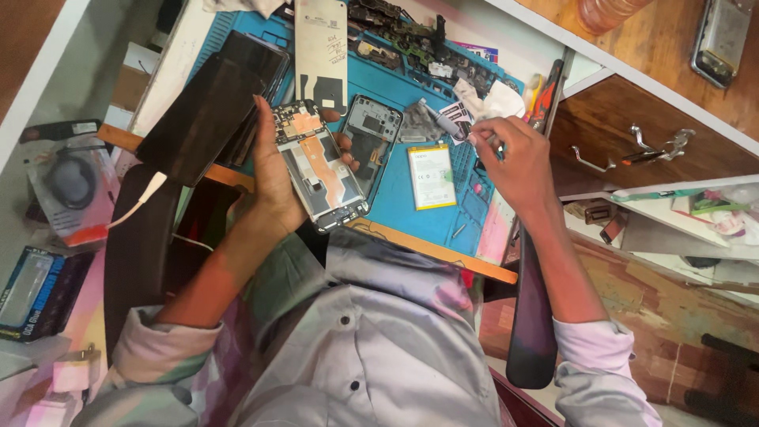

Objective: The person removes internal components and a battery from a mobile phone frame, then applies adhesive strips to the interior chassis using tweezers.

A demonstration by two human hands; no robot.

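Note:
My left hand (277, 170) holds an opened phone body (320, 166) with its copper-coloured insides and circuit board facing up, tilted above the blue work mat (395, 198). My right hand (514, 158) hovers over the mat's right side, fingers pinched on a small white piece that is too small to identify. Between the hands lie a dark phone frame (370, 142) and a pale flat battery (432, 175) on the mat.
A white phone back cover (320, 51) and a pile of small parts (403, 35) lie at the mat's far end. Dark screen panels (213, 111) are stacked at left. A wooden drawer (632, 134) with metal handles stands at right.

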